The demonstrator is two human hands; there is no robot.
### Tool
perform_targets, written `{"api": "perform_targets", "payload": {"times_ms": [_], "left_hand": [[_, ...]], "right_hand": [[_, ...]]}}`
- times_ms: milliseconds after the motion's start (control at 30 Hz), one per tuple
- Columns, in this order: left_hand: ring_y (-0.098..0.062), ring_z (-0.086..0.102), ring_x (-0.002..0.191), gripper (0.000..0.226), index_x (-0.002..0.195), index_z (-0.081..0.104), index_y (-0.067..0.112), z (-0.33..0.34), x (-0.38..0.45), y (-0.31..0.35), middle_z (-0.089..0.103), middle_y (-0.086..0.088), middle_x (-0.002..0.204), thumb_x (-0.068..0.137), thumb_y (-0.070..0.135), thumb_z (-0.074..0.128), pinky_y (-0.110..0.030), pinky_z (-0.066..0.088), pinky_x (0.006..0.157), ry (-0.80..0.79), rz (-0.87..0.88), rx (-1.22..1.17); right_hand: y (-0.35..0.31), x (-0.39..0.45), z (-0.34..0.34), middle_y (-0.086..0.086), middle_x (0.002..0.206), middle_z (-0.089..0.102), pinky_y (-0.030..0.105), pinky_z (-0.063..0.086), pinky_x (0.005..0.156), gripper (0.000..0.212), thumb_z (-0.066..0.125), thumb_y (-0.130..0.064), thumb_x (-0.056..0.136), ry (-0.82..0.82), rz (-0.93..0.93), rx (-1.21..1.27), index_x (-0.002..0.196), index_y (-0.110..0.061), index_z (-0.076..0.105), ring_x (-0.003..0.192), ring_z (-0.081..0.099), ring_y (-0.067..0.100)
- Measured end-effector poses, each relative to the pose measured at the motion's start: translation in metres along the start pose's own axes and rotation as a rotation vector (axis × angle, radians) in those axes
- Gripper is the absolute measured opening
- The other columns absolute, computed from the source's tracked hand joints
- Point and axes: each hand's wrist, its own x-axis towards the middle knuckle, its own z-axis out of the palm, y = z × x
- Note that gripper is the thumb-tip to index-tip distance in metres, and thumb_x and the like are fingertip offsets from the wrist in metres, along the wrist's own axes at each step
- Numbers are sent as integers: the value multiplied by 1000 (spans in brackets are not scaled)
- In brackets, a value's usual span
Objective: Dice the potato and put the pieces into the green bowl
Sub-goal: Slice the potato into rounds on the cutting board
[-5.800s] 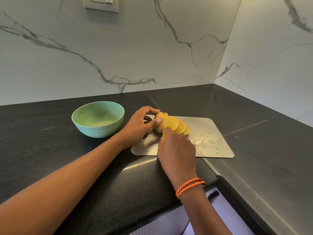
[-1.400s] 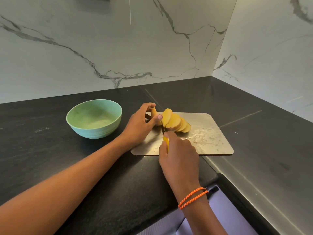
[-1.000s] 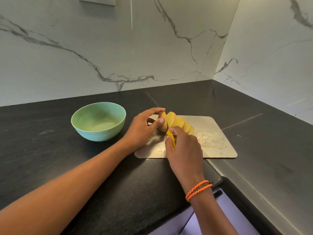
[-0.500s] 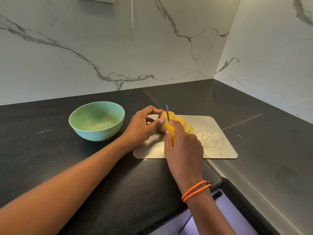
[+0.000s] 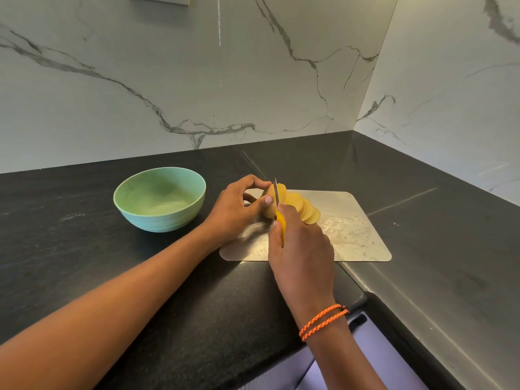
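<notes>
Steel, flat and round-cornered, the board (image 5: 351, 235) lies on the speckled black table (image 5: 84, 249), bearing the potato (image 5: 270, 204) and its fanned round slices (image 5: 306, 211). The left hand (image 5: 236, 209) pinches the uncut end; the right hand (image 5: 301, 246) grips a yellow-handled knife (image 5: 277, 198), blade upright in the potato. The smooth green bowl (image 5: 160, 218) sits left.

On the steel cutting board (image 5: 351, 229), the left hand (image 5: 236, 209) pinches the yellow potato's uncut end (image 5: 268, 201) while the right hand (image 5: 301, 243) grips a yellow-handled knife (image 5: 277, 204) (blade upright); fanned slices (image 5: 305, 208) lean rightward.
</notes>
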Motion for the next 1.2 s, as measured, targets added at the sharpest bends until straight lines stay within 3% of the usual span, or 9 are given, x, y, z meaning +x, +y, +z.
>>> {"api": "perform_targets", "payload": {"times_ms": [133, 267, 333, 467, 600, 767, 967, 1067, 1200], "left_hand": [[-13, 70, 91, 21, 118, 70, 32, 0, 0, -1, 71, 18, 119, 97, 33, 75, -26, 50, 69, 6, 0, -12], [-1, 59, 64, 23, 120, 72, 27, 0, 0, 1, 70, 12, 88, 98, 30, 76, -21, 42, 50, 9, -9, -35], [1, 54, 56, 24, 121, 72, 22, 0, 0, 2, 66, 11, 84, 98, 27, 75, -20, 39, 47, 15, -9, -49], [-1, 56, 62, 22, 119, 72, 27, -1, 1, -1, 66, 11, 94, 97, 29, 76, -16, 41, 52, 0, -3, -9], [-7, 61, 74, 21, 117, 71, 33, -2, 3, -3, 69, 8, 109, 97, 33, 76, -20, 45, 61, -5, 10, 19], [1, 53, 58, 20, 120, 71, 21, -2, 2, -1, 61, 8, 86, 101, 26, 72, -17, 41, 50, 17, -20, -11], [-10, 62, 76, 19, 121, 69, 28, -2, 0, 0, 68, 2, 106, 102, 30, 69, -30, 55, 61, 11, -18, 22], [-18, 69, 86, 18, 121, 69, 29, -2, 1, -2, 70, 4, 116, 103, 29, 68, -41, 63, 77, 27, -9, 45], [-19, 70, 93, 18, 121, 69, 30, -1, 0, -1, 69, 7, 121, 104, 27, 66, -45, 61, 91, 41, -22, 62]], "right_hand": [[-1, -3, -1, -1, 79, 71, 27, 36, 58, 33, 60, -29, 101, -20, -3, -2, 133, -23, 59, 70, 66, 20], [-1, 4, 1, 1, 80, 71, 31, 38, 58, 31, 59, -27, 101, -31, -6, 6, 131, -24, 60, 73, 67, 25], [-2, 8, 1, 1, 83, 71, 32, 39, 59, 31, 58, -28, 102, -40, -4, 8, 133, -25, 59, 75, 68, 25], [-2, 4, 0, 0, 90, 72, 31, 45, 64, 34, 54, -30, 104, -89, 1, 6, 138, -26, 54, 81, 68, 21], [-2, 1, -2, 2, 96, 72, 34, 47, 68, 35, 52, -30, 104, -110, 14, 19, 139, -26, 52, 87, 68, 24], [-7, 8, 1, 0, 98, 71, 27, 37, 64, 30, 54, -28, 104, -131, 1, 11, 133, -25, 54, 85, 67, 20], [-7, 5, -1, -2, 102, 70, 25, 42, 67, 33, 53, -30, 105, -140, 13, 35, 137, -26, 51, 90, 67, 17], [-9, 5, -1, -1, 100, 70, 25, 40, 66, 33, 55, -28, 104, -143, 16, 47, 137, -25, 52, 90, 67, 18], [-9, 6, 1, 1, 110, 69, 29, 45, 73, 29, 53, -27, 105, -229, 61, 24, 133, -25, 57, 98, 66, 20]]}}
